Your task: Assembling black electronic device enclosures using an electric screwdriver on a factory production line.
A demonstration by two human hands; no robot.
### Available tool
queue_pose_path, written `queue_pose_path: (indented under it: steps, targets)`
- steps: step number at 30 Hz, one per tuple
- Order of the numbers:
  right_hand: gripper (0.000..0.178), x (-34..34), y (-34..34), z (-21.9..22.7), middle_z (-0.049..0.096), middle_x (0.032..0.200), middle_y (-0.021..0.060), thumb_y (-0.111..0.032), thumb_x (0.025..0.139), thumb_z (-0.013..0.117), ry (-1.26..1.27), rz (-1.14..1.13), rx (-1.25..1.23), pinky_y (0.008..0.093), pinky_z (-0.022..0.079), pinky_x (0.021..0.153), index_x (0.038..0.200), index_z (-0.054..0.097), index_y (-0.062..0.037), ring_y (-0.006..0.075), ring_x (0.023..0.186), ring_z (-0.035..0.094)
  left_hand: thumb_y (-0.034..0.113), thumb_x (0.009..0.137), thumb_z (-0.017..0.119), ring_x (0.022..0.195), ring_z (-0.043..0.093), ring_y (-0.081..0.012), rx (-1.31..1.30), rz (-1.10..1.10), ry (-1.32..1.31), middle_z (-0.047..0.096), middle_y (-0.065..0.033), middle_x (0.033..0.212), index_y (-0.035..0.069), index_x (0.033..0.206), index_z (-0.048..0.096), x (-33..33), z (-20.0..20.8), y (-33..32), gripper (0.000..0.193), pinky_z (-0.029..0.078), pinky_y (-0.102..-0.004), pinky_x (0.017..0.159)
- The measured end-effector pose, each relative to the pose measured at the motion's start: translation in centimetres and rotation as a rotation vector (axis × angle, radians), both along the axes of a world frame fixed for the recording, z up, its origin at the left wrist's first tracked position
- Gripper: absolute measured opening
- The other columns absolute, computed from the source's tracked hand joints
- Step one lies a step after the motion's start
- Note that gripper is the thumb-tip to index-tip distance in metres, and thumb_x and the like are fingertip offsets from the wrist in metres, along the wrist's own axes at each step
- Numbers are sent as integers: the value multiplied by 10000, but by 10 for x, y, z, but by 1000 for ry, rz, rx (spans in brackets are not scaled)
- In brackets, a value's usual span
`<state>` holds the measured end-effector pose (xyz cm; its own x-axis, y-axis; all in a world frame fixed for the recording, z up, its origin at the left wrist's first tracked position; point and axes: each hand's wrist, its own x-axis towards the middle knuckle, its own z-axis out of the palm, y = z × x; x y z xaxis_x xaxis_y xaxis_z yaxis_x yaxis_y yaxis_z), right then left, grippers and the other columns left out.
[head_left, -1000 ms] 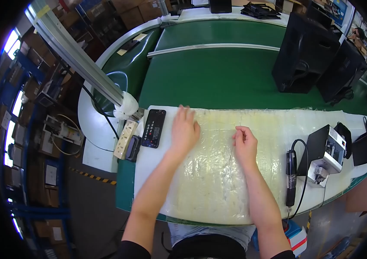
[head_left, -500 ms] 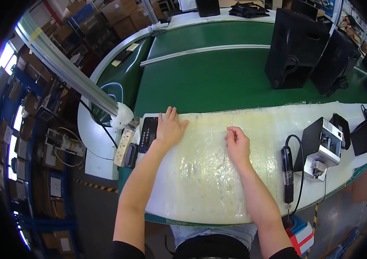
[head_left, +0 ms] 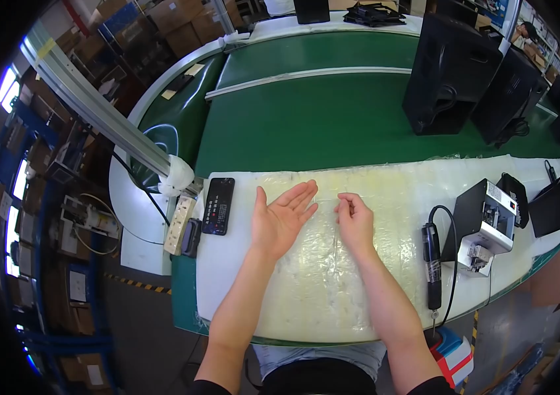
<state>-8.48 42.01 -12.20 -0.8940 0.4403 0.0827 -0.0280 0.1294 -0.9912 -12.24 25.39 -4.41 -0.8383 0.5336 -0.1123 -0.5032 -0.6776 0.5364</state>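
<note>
In the head view, the left hand [head_left: 280, 224] is turned palm up over the pale, plastic-covered mat [head_left: 300, 296], its fingers extended, its thumb apart, and nothing in its grasp. The right hand [head_left: 356, 224] is just beside it, fingers curled in toward the thumb; I cannot tell whether something small is inside. The phone [head_left: 218, 206] lies face up at the left end of the mat, near the left hand but apart from it.

Left of the phone are a small dark case [head_left: 191, 237] and a cream power strip [head_left: 179, 225], side by side. To the right of the right hand, well apart, a black electric screwdriver [head_left: 432, 266] with a cable lies beside a black and silver machine [head_left: 484, 227]. Beyond the mat stretches a green belt [head_left: 306, 125], where two tall black speakers [head_left: 451, 72] stand on the right.
</note>
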Motion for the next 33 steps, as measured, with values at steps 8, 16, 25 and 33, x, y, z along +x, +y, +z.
queue_pose_path:
  steps: [8, 16, 25, 33]
  targets:
    - [171, -1, 0, -2, 629, 759, 47, -108, 945, 508, 23, 2, -1, 224, 466, 567, 1040, 606, -4, 80, 605, 561, 306, 974, 395, 1365, 322, -306, -1708, 216, 1212, 405, -172, 1429, -58, 1255, 513, -28, -24, -7, 475, 266, -493, 1101]
    - [174, -1, 1, -2, 630, 749, 48, -102, 940, 508, 34, -1, 32, 227, 470, 568, 1040, 605, 2, 85, 596, 566, 180, 902, 438, 1399, 257, -299, -2620, 113, 1561, 377, -128, 1460, 9, 1316, 494, -96, -55, -41, 451, 225, -556, 1088]
    - [154, 2, 5, 1, 646, 710, 80, -93, 918, 533, -1, -46, 33, 260, 484, 592, 1010, 620, -7, 128, 620, 604, 22, 860, 480, 1397, 270, -280, -2158, -238, 1580, 362, -124, 1473, 14, 1319, 503, -64, -1, -3, 459, 255, -492, 1106]
    - [157, 0, -1, -4, 649, 717, 86, -97, 915, 533, 24, -5, -18, 272, 492, 606, 1011, 622, -12, 140, 636, 618, -37, 895, 424, 1373, 320, -219, -650, -151, 630, 379, -106, 1465, 5, 1360, 454, 12, 16, 19, 467, 306, -394, 1108]
